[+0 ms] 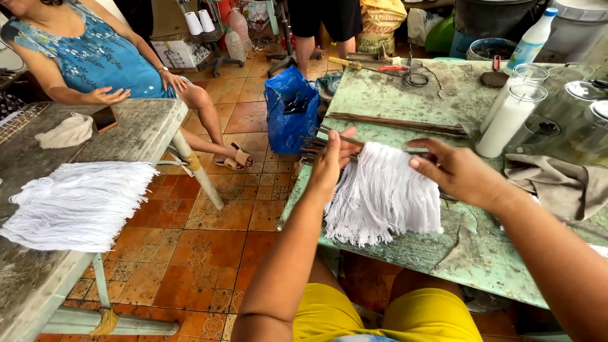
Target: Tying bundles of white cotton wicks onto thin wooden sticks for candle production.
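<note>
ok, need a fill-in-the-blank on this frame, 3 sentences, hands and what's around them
Both hands, left hand and right hand, rest on a bundle of ____ strings.
The bundle lies on a worn ____ table.
A similar pile of strings lies on the ____ table across the tiled floor.

Missing words: white; green; grey

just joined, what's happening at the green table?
A person in yellow shorts sits at a worn green table, both hands on a bundle of white strings that lies on it and hangs over the near edge. The left hand presses its left side, the right hand its upper right. Thin dark sticks lie just behind. A similar white bundle rests on the grey table at left.
</note>
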